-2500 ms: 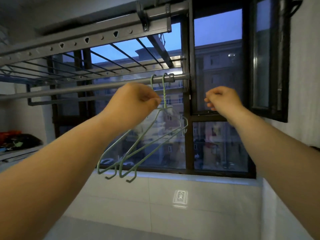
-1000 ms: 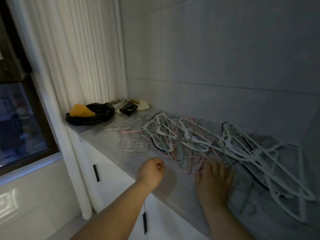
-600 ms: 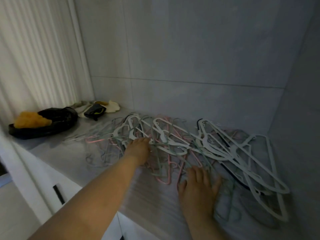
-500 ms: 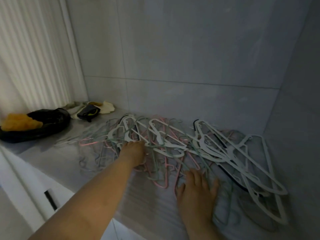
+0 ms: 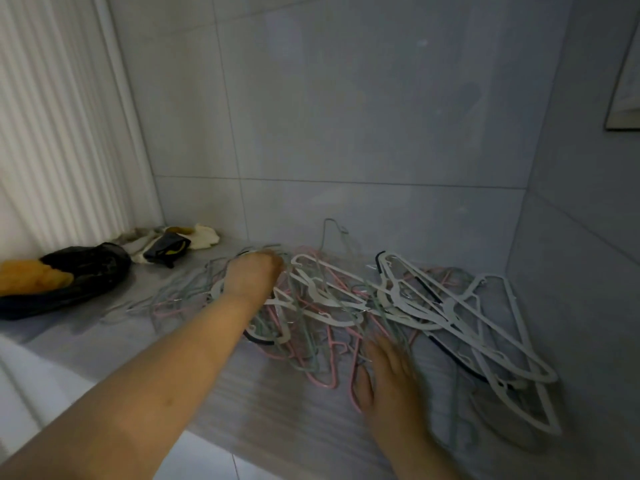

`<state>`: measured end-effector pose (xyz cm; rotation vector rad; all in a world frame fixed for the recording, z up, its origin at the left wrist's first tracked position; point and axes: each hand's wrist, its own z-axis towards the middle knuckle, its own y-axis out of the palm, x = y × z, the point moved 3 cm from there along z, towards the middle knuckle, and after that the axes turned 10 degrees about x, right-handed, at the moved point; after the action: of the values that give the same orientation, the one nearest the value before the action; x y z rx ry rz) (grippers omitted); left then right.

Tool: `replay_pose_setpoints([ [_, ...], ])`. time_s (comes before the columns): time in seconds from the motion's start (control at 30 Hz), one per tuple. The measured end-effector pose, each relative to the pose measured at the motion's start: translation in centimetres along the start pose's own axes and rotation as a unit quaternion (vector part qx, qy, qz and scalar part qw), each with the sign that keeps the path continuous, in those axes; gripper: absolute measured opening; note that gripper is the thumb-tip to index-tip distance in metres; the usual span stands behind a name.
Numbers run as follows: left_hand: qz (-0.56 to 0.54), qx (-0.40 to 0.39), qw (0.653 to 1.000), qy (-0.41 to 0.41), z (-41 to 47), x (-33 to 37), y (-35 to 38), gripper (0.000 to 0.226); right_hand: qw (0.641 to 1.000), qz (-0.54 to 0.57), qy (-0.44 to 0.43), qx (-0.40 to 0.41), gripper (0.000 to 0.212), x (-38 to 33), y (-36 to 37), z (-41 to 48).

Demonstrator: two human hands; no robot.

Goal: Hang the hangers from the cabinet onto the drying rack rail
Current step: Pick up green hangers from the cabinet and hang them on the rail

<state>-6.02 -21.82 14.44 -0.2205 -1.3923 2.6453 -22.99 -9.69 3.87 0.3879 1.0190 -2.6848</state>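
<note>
Grey cabinet top: one, seen from my head view, against a tiled wall.
Hangers: one tangled heap on it, white, pink and green; too knotted for me to count.
Left hand: arm stretched far, fingers curled down into the heap's back left; grip I cannot tell.
Right hand: flat, fingers straight, resting on the heap's near edge.
Hands: two, well apart.
Black bag: one, far left, well apart from the heap.
</note>
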Motion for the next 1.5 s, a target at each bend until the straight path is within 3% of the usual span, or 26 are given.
replay_pose_setpoints([
  [0.07, -0.024, 0.069, 0.997, 0.021, -0.1, -0.7, -1.8, 0.028, 0.999, 0.049, -0.003, 0.010, 0.041, -0.3, -0.7, 0.8],
  [0.13, -0.063, 0.171, 0.979, 0.093, -0.3, -1.3, -3.9, 0.026, 0.993, 0.114, 0.014, 0.039, 0.041, -1.3, -2.1, 2.1],
  [0.27, -0.028, 0.277, 0.946, 0.167, -1.2, -2.8, -7.5, 0.034, 0.979, 0.183, 0.045, 0.072, 0.038, -3.1, -5.0, 6.2],
  [0.43, -0.003, 0.332, 0.915, 0.230, -3.7, -3.9, -13.1, 0.035, 0.994, 0.082, -0.072, -0.005, 0.059, -6.1, -7.2, 11.2],
  [0.5, 0.000, 0.350, 0.907, 0.233, -5.1, -4.4, -14.9, 0.046, 0.989, 0.046, -0.138, -0.015, 0.059, -7.5, -7.5, 12.3],
  [0.57, 0.008, 0.359, 0.905, 0.228, -6.6, -5.2, -16.5, 0.063, 0.977, 0.026, -0.207, 0.052, 0.050, -8.6, -7.8, 12.9],
  [0.67, 0.076, 0.337, 0.917, 0.200, -9.2, -6.2, -18.3, 0.044, 0.948, 0.030, -0.296, 0.111, 0.035, -10.8, -7.7, 13.1],
  [0.77, 0.113, 0.310, 0.921, 0.207, -12.1, -6.7, -19.9, 0.032, 0.926, 0.069, -0.366, 0.056, 0.018, -14.0, -8.1, 12.6],
  [0.87, 0.103, 0.304, 0.923, 0.213, -15.6, -7.4, -21.1, 0.036, 0.911, 0.148, -0.378, -0.072, 0.028, -17.3, -7.2, 11.2],
  [0.97, 0.135, 0.290, 0.930, 0.183, -20.0, -8.8, -22.1, 0.059, 0.874, 0.261, -0.389, -0.131, 0.034, -20.9, -7.1, 8.1],
  [1.07, 0.174, 0.269, 0.937, 0.135, -24.4, -10.1, -23.3, 0.063, 0.852, 0.278, -0.394, -0.205, 0.038, -23.7, -6.9, 5.0],
  [1.23, 0.244, 0.245, 0.938, 0.004, -30.1, -10.2, -25.8, 0.028, 0.826, 0.312, -0.395, -0.252, 0.051, -27.2, -8.5, 0.2],
  [1.5, -0.008, 0.332, 0.913, -0.237, -40.3, -5.7, -27.7, 0.059, 0.780, 0.383, -0.399, -0.292, 0.048, -32.1, -14.2, -7.1],
])
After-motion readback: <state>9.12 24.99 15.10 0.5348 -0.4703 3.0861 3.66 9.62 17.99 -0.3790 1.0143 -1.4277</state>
